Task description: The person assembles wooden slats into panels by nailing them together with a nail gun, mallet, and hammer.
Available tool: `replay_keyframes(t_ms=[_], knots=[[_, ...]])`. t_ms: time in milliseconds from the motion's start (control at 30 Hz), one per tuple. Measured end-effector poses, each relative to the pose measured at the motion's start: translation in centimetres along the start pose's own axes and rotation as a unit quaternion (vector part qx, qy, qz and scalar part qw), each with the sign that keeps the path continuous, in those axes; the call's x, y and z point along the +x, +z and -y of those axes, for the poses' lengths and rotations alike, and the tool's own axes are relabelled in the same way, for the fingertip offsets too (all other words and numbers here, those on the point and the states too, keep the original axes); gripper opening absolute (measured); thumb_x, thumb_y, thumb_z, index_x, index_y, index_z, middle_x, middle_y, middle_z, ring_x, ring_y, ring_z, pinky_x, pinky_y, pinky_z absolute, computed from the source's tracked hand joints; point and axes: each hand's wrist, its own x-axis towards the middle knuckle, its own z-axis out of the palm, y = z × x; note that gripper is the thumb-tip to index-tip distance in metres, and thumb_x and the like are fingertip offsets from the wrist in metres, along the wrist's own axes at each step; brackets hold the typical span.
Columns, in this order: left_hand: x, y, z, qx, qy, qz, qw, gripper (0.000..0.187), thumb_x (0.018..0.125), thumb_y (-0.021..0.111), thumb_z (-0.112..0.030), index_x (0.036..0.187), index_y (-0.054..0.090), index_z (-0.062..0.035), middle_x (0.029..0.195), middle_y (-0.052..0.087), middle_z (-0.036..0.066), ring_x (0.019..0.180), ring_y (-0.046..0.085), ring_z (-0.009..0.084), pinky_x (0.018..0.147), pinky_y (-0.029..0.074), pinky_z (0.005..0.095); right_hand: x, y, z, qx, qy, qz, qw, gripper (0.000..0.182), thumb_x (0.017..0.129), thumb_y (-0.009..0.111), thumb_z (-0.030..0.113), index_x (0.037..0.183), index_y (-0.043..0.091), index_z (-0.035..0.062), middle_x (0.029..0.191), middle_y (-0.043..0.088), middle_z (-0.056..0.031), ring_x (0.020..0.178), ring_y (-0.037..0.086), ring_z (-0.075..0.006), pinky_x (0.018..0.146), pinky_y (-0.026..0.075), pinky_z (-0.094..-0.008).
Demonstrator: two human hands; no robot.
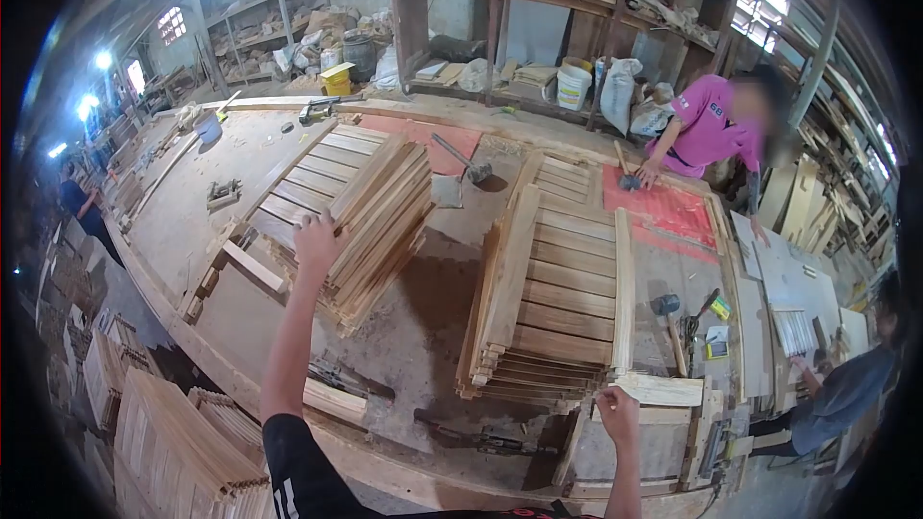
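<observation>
My left hand (317,242) is raised over the left stack of slatted wooden panels (380,216), fingers apart and curved, near the stack's top edge. My right hand (617,413) is at the near right corner of the right stack of slatted panels (562,279). Its fingers are curled together, and whatever they might hold is too small to make out. Just right of that hand lies a pale wooden board (659,389), on top of a wooden frame (630,457).
Mallets (478,172) (665,305) lie on the workbench (442,269). A person in pink (711,125) leans at the far right; another person (846,394) works at the right edge. Clamps (495,442) lie near the front edge. More panels (173,432) stand lower left.
</observation>
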Motion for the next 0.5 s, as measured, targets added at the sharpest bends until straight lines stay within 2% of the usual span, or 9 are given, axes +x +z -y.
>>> replay_keyframes(t_ms=[33,133,233,333,500], knots=[[0.7,-0.1,-0.6,0.008,0.017,0.002,1.000,0.054,0.082,0.065,-0.052,0.107,0.058,-0.0038,0.094,0.067,0.017,0.096,0.064,0.0318,0.084,0.048,0.0481,0.0,0.0,0.1,0.006,-0.005,0.005,1.000,0.015,0.083,0.069,0.012,0.090,0.068,-0.0014,0.081,0.071,-0.0138,0.075,0.071,-0.0239,0.070,0.055,-0.0337],[2.1,-0.4,-1.2,-0.001,-0.009,-0.051,0.999,0.059,0.081,0.065,-0.056,0.105,0.059,-0.0029,0.091,0.067,0.020,0.093,0.065,0.0348,0.081,0.051,0.0482,-0.7,-0.2,0.6,0.033,-0.005,0.010,0.999,0.015,0.083,0.068,0.012,0.091,0.068,-0.0010,0.079,0.071,-0.0136,0.075,0.071,-0.0231,0.069,0.055,-0.0337],[3.4,-0.3,0.1,-0.098,-0.038,0.076,0.992,0.065,0.079,0.069,-0.057,0.108,0.058,0.0001,0.087,0.068,0.020,0.086,0.068,0.0372,0.075,0.053,0.0483,-1.6,0.2,-1.5,0.016,0.021,0.014,1.000,0.013,0.084,0.068,0.011,0.091,0.069,0.0000,0.078,0.071,-0.0130,0.074,0.071,-0.0223,0.068,0.055,-0.0332],[4.0,0.3,0.5,-0.168,0.006,0.097,0.981,0.064,0.078,0.071,-0.053,0.107,0.058,0.0027,0.082,0.070,0.019,0.081,0.069,0.0382,0.069,0.054,0.0488,-2.9,0.0,-2.8,0.029,0.034,0.013,0.999,0.012,0.084,0.068,0.011,0.090,0.069,0.0007,0.078,0.071,-0.0126,0.073,0.070,-0.0216,0.068,0.055,-0.0327],[4.1,0.6,0.4,-0.168,0.023,0.078,0.983,0.051,0.080,0.071,-0.043,0.098,0.057,0.0035,0.079,0.070,0.018,0.080,0.068,0.0388,0.071,0.054,0.0481,-4.2,-0.1,-3.2,0.023,0.070,0.012,0.997,0.013,0.084,0.068,0.014,0.090,0.069,0.0017,0.078,0.071,-0.0133,0.073,0.071,-0.0234,0.068,0.055,-0.0335]])
